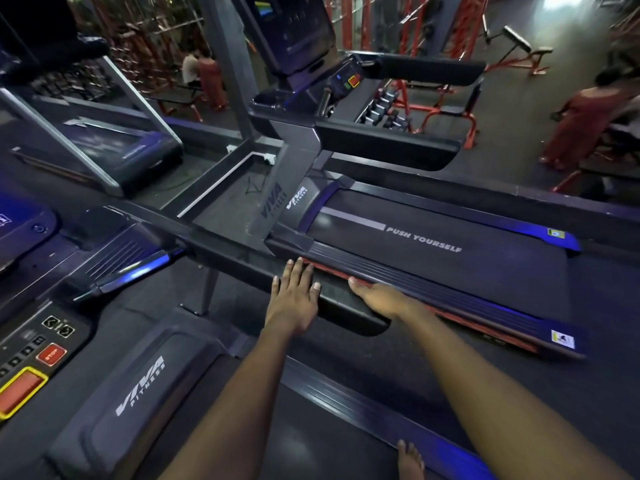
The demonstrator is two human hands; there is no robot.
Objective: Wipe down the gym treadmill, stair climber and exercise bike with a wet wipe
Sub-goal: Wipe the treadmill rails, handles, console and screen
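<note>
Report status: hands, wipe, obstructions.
Left hand flat on treadmill handrail. Right hand on same rail, grip hidden. No wipe visible. Nothing in the way.

Pretty dim all round, with most of the gym swallowed by dark grey. A blue-violet glow is picked up along the side rails of the black treadmill with the printed belt [450, 271]. A blown-out white light patch [568, 1] is seen top right. Straight lines are bent hard toward the edges by the wide lens. The red steel weight racks [460, 26] and a person in rust-red clothes [581, 123] at the back are smeared soft.
</note>
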